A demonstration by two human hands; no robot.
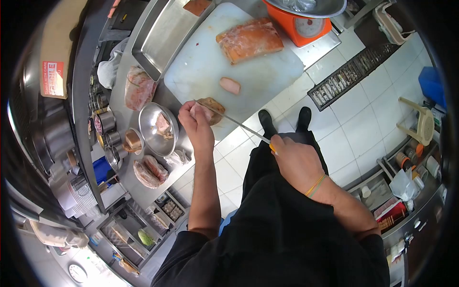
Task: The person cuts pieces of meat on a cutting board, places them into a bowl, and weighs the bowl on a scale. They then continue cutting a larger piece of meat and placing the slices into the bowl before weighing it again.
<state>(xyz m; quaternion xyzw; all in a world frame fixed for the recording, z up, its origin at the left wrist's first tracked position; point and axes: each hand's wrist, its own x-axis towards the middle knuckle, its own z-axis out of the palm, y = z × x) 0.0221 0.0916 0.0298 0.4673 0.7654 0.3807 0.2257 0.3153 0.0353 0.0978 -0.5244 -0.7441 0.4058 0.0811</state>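
My right hand (pixel 296 160) is wrapped round the yellow handle of a long, thin knife (pixel 242 126). Its blade runs to the upper left, the tip end lying across a piece of meat (pixel 215 106) at the near corner of the white cutting board (pixel 191 71). Closed on that same meat, my left hand (pixel 195 122) has its fingertips right by the blade; the meat is pale pink with a brown outer side. A small pink slice (pixel 230 85) lies alone on the board, and a large orange-pink slab of meat (pixel 251 40) rests farther back.
An orange scale (pixel 299 31) with a metal bowl stands behind the board. Left of the board are a steel tray (pixel 155 40), a steel bowl (pixel 147 137) holding meat scraps, and wrapped meat pieces (pixel 138 89). A drain grate (pixel 349 76) crosses the tiled floor at right.
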